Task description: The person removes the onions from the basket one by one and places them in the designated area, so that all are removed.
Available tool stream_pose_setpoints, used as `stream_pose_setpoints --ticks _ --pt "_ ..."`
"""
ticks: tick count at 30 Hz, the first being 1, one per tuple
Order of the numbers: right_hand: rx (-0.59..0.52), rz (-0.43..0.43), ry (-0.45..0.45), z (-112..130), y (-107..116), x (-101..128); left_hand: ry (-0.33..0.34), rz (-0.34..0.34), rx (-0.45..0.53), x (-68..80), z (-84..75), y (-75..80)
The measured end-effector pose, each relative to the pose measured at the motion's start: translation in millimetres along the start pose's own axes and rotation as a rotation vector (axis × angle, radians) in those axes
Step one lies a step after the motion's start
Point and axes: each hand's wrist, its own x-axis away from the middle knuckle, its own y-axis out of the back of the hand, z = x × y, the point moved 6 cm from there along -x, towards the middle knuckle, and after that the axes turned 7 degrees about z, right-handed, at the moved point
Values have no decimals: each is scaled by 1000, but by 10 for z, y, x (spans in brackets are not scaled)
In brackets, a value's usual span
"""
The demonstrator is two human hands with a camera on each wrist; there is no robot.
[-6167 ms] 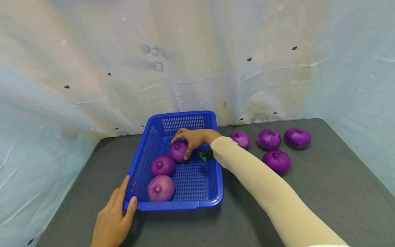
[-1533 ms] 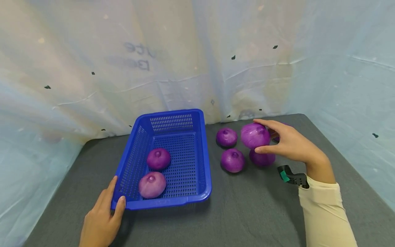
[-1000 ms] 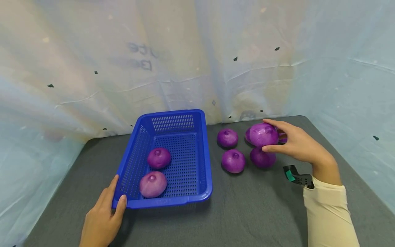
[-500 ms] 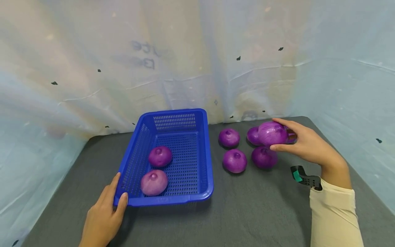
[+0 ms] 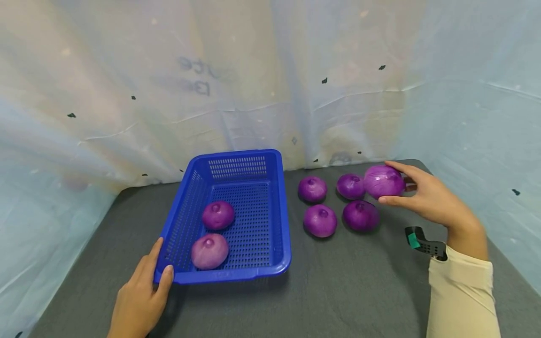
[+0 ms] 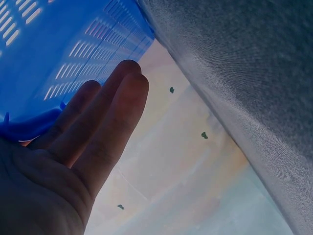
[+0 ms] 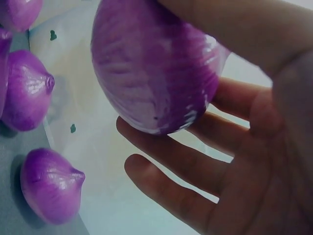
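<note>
On the grey table [image 5: 338,291], I saw the left hand [image 5: 141,300] lie flat against the basket [image 5: 281,225] corner, steadying it. The right hand [image 5: 427,202] gripped an onion [image 5: 382,181] beside four loose onions [image 5: 320,220].

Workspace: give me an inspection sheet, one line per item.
Surface: grey table, cloth-like top.
Job's things: blue basket holding two onions, one darker, one paler; four onions on the table right of it in two rows; a fifth, the held onion, at the right end of the far row.
Clutter: nothing seen.
Grips: left hand rests on the basket's near-left corner, fingers straight; right hand holds the held onion between thumb and fingers.
Cables: nothing seen; a black and green device at the right wrist.
Surroundings: pale plastic sheeting behind and to both sides.
</note>
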Motion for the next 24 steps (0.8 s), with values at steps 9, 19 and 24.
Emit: stream_pose_setpoints --ticks 9,19,24 --pt "22 13 -25 -105 -3 -4 5 4 3 5 12 1" --pt "25 26 -39 -140 -15 -17 17 8 8 9 11 -5" --pt "36 27 -51 -158 -23 -28 24 16 4 7 5 -6"
